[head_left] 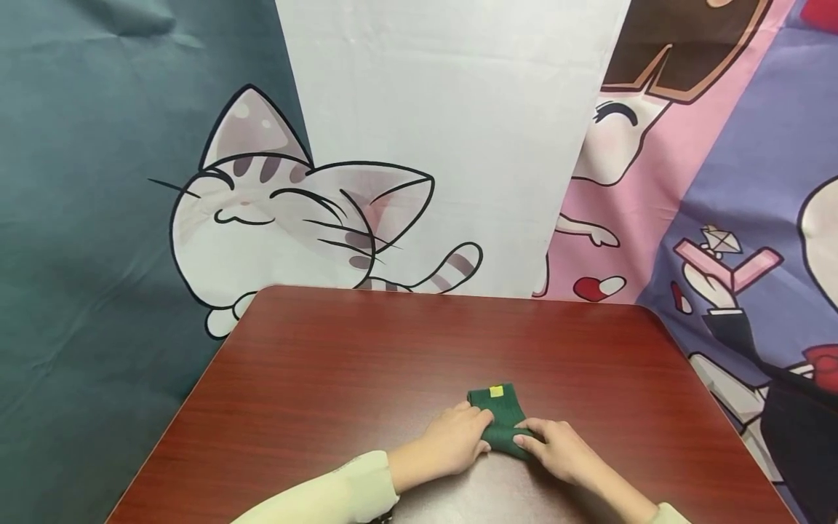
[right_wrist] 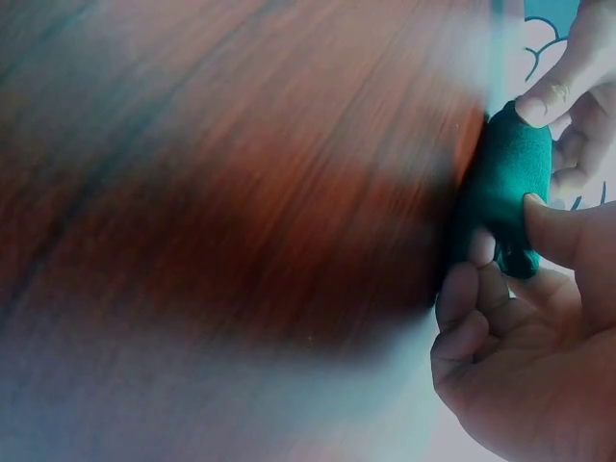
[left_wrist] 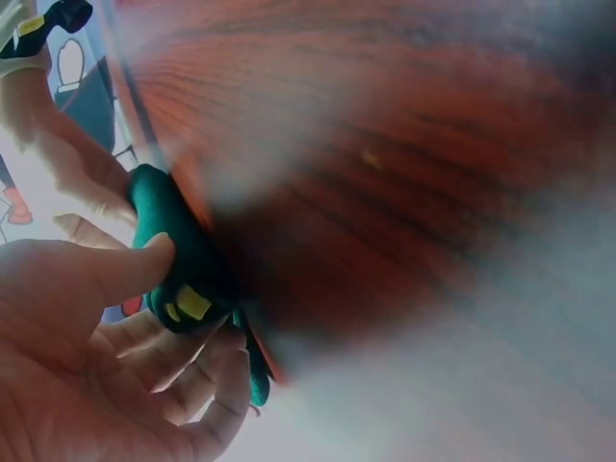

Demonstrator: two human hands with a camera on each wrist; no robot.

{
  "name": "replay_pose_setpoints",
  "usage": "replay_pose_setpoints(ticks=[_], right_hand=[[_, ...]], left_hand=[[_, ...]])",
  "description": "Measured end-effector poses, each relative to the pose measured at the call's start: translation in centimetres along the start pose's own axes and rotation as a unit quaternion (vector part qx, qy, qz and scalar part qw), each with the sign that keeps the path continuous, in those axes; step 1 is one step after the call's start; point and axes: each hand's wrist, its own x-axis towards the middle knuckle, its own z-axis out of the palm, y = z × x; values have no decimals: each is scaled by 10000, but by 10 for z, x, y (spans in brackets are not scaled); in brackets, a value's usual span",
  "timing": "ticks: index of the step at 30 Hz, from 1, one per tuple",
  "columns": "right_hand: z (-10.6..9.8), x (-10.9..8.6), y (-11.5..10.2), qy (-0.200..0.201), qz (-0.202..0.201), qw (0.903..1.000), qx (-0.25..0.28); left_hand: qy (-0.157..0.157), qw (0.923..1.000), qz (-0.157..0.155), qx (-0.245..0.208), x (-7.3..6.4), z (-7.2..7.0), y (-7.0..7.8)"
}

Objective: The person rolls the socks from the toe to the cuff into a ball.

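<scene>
A dark green knitted sock [head_left: 504, 415] with a small yellow label near its far end lies on the table, its near part folded over into a thick roll. My left hand [head_left: 456, 439] grips the left end of the fold; in the left wrist view its thumb presses the green sock [left_wrist: 183, 241] from above with the fingers under it. At the right end, my right hand [head_left: 559, 449] pinches the same roll. The right wrist view shows the sock's rolled edge [right_wrist: 515, 159] between thumb and fingers. Part of its underside is hidden by the hands.
The reddish-brown wooden table [head_left: 366, 349] has rounded far corners and extends beyond the sock on all sides. Behind it hangs a printed backdrop [head_left: 425, 94] with a cartoon cat on the left and cartoon figures on the right.
</scene>
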Motion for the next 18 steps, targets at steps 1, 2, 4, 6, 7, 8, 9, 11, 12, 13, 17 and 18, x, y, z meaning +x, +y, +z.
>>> replay_pose_setpoints(ticks=[1,2,4,6,7,8,9,11,12,13,17,18], right_hand=[[0,0,0,11,10,10000,15],[1,0,1,39,0,10000,9],[1,0,2,77,-50,10000,20],[2,0,3,65,-101,9999,55],[3,0,3,67,-127,9999,67],[3,0,4,69,-151,9998,79],[3,-1,4,68,-158,9998,87],[4,-1,4,83,-162,9998,49],[4,-1,4,112,-163,9998,13],[4,-1,4,144,-158,9998,-29],[4,-3,4,221,-196,9995,-89],[4,-3,4,208,-216,9995,-45]], left_hand=[[-1,10000,-10,-5,0,0,0],[-12,10000,-5,32,0,1,0],[-23,9999,8,116,0,1,1],[-9,9998,19,176,0,0,1],[1,9998,19,190,-1,0,2],[-2,9998,14,193,-1,-1,2],[-6,9999,-3,163,-1,-1,2],[-34,10000,-52,69,-1,-2,2],[-51,10000,-81,-4,-1,-3,2],[-67,9999,-105,-72,-1,-3,2],[-73,9996,-133,-247,-1,-3,1],[-65,9996,-122,-249,-2,-3,1]])
